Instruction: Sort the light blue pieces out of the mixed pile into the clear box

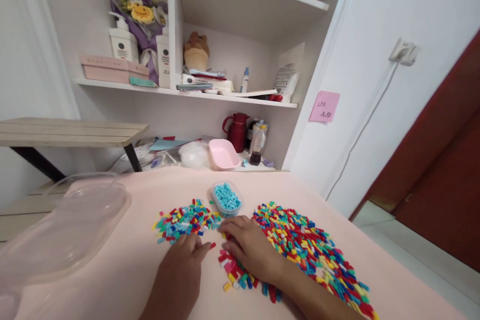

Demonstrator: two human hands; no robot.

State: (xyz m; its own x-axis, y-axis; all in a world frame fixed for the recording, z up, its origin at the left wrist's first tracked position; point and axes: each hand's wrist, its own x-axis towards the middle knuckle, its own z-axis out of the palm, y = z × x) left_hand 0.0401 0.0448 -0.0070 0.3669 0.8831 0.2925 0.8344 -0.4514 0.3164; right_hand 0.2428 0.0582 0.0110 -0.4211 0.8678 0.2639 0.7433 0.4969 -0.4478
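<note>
My left hand (183,260) rests at the near edge of a small pile of mixed coloured plastic pieces (189,220). Its fingers are bent and its thumb stands apart, with a small red piece (212,246) at the thumb tip. My right hand (250,246) lies palm down with fingers spread and bent over loose pieces between the piles. What lies under its fingertips is partly hidden. More coloured pieces (238,277) spread below that palm. Beyond it stands a clear tub (240,206) filled with light blue pieces (227,196).
A large pile of mixed pieces (311,245) covers the right of the pink table (131,280). Clear plastic containers (82,220) sit at the left. Behind the table are a pink basin (224,155), a red jug (237,132), bottles (258,144) and shelves (195,92).
</note>
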